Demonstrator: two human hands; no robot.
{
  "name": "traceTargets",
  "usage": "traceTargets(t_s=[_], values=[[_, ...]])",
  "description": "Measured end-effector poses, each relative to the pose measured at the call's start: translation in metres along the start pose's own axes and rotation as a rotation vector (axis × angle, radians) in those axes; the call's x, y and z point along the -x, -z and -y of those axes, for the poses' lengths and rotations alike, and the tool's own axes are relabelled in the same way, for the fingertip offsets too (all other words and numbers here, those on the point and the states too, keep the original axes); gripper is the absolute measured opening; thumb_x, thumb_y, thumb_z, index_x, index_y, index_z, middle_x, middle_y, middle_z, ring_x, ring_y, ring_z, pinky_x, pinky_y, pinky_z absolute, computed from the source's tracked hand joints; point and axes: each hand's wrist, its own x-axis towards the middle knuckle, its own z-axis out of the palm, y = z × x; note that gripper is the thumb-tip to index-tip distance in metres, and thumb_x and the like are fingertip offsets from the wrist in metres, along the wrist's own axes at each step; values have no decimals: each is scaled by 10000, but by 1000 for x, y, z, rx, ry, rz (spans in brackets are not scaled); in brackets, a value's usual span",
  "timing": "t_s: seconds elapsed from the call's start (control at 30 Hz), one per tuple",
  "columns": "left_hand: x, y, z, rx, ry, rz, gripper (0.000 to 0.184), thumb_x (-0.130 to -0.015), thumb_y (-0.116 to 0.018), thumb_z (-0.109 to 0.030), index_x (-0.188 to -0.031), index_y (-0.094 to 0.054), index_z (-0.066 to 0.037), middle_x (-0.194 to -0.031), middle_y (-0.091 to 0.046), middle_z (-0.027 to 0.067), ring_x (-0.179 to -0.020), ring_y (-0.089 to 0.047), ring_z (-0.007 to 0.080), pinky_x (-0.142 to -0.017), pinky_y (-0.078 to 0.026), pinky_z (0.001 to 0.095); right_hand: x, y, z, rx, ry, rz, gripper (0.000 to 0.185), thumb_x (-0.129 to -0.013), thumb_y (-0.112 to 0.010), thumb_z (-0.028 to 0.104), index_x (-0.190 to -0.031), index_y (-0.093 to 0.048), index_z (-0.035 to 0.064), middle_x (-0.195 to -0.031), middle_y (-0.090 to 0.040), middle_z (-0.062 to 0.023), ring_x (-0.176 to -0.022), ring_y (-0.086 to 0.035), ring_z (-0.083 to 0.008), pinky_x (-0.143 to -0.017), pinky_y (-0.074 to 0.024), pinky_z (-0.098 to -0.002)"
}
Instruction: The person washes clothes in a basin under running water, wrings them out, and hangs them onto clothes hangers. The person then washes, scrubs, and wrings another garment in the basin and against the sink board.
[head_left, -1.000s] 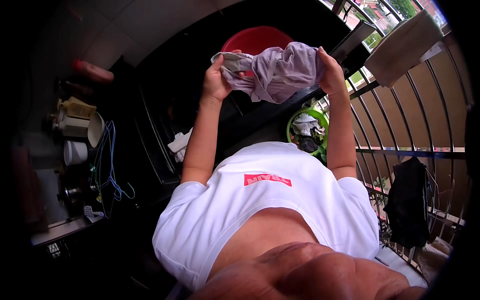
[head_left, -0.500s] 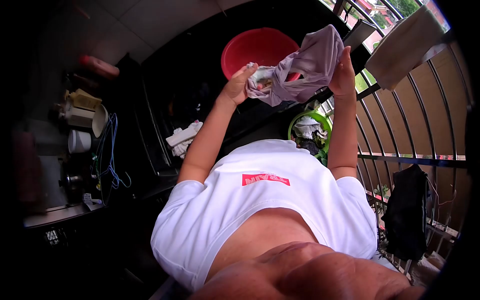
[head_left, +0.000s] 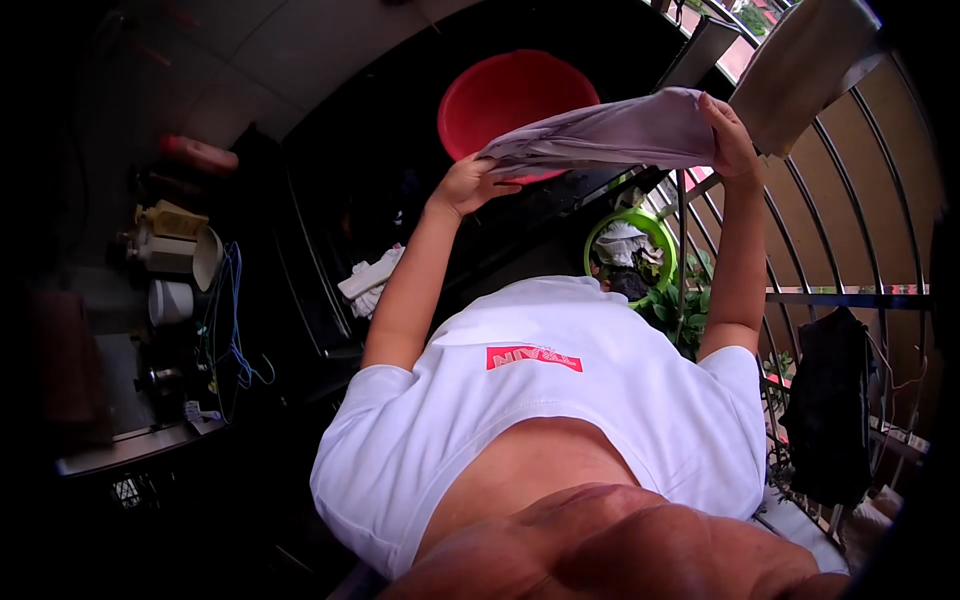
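Lilac cloth (head_left: 620,133) narrows, creased, at left hand (head_left: 468,185); spreads wider at right hand (head_left: 733,140).

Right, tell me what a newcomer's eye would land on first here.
Probably the bright red basin at the top, against dark surroundings. Then the pale lilac cloth stretched between left hand and right hand, partly overlapping it in view. The lime-green tub below the cloth might follow.

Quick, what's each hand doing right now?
Left hand: closed on one end of the light purple cloth.
Right hand: closed on the cloth's other end.
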Motion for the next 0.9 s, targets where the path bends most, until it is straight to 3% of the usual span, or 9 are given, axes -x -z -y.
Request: traceTargets(t_s=[0.2, 0.27, 0.3, 0.33, 0.53, 0.63, 0.7, 0.83, 0.9], values=[[-3, -44, -21, 423, -185, 221, 425, -955, -391, -320, -1247, -506, -33, -1161, -572, 185, -1121, -531, 307, -994, -386, 467, 12, 14, -53, -120, -173, -368, 329, -938, -500, 314, -1031, -587, 10, -952, -644, -85, -847, -635, -170, -766, -531, -303], [-18, -47, -21, 391, -364, 635, 477, -955, -357, -381, -1259, -507, -45, -1004, -640, 166, -1059, -572, 281, -959, -415, 425, 6, 49, -101, 123, -261, -434, 314, -908, -551, 329, -985, -623, 33, -895, -653, -67, -793, -629, -157, -720, -514, -271], [-16, -58, -24, 405, -330, 597, 492, -959, -333, -425, -1286, -497, -96, -972, -646, 165, -1035, -579, 292, -946, -421, 423, 10, 28, -98, 684, -428, -515, 310, -880, -594, 320, -988, -640, 34, -874, -654, -53, -771, -617, -151, -710, -491, -252], [-13, -68, -29, 404, -331, 604, 492, -959, -333, -425, -1286, -497, -96, -972, -646, 165, -1035, -579, 292, -946, -421, 423, 9, 33, -117, 1053, -278, -395, 319, -866, -612, 294, -1023, -634, 17, -855, -650, -46, -757, -605, -148, -709, -482, -258], [-12, -116, -46, 252, -309, 521, 499, -966, -294, -464, -1333, -448, -163, -1060, -640, 134, -1060, -581, 296, -937, -423, 413, 9, -98, -74, 83, -122, 177, 361, -874, -617, 261, -1144, -576, 25, -1020, -611, -59, -968, -561, -132, -822, -443, -247], [-8, -119, -75, 17, -401, 601, 525, -972, -265, -463, -1369, -395, -144, -1073, -630, 159, -1083, -574, 318, -937, -441, 425, 0, -112, -68, 491, 44, 155, 397, -862, -639, 299, -1122, -569, 7, -975, -612, -14, -901, -568, -76, -808, -464, -224], [0, -111, -107, -248, -460, 617, 543, -979, -263, -434, -1336, -429, -60, -1030, -642, 171, -1074, -581, 339, -941, -448, 435, -1, -96, -57, 377, 13, 20, 203, -822, -625, 87, -1000, -616, -8, -884, -623, -2, -809, -567, -53, -755, -457, -200], [30, -77, -148, -716, -360, 146, 376, -921, -520, -349, -1033, -655, -16, -847, -675, 102, -792, -641, 155, -794, -509, 300, 5, -54, -36, 330, 134, -202, 183, -771, -573, 13, -942, -637, -9, -822, -643, -27, -743, -579, -63, -716, -455, -198], [40, -75, -152, -793, -319, -21, 287, -886, -612, -274, -987, -669, -11, -830, -675, 47, -725, -616, 84, -695, -494, 213, 9, -52, -25, 395, 118, -258, 190, -764, -556, 24, -934, -638, 0, -782, -620, -14, -661, -547, -47, -540, -417, -168]])
